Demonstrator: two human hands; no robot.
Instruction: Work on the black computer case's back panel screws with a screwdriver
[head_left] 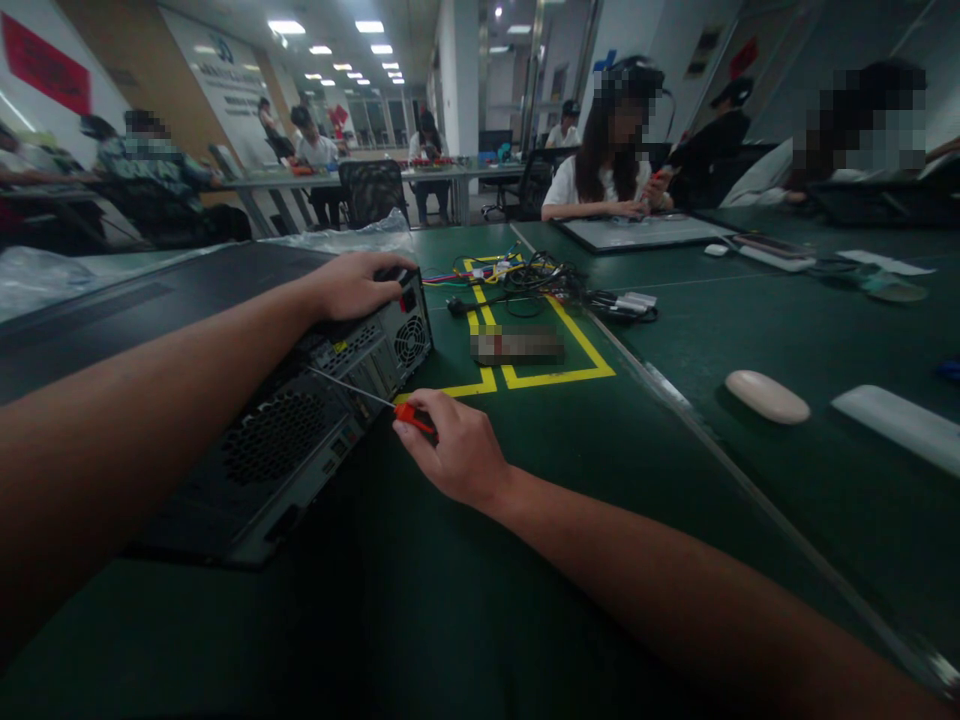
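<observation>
A black desktop computer case (367, 385) lies on its side at the left, its rear panel facing me. Across the top rear corner rests my left hand (364, 285), fingers stretched over the edge near the power supply. My right hand (454, 445) grips a screwdriver (415, 417) with an orange-red and black handle. Its thin metal shaft points left, with the tip at the rear panel above the large round vent (277, 430). Whether the tip sits in a screw is too small to tell.
Tangled cables (544, 280) lie behind the yellow tape rectangle (559, 380), with a blurred-out object (517, 346) inside it. On the right are a beige oval case (766, 396) and a white elongated object (900, 420). A co-worker (611, 160) sits across the green table (600, 560).
</observation>
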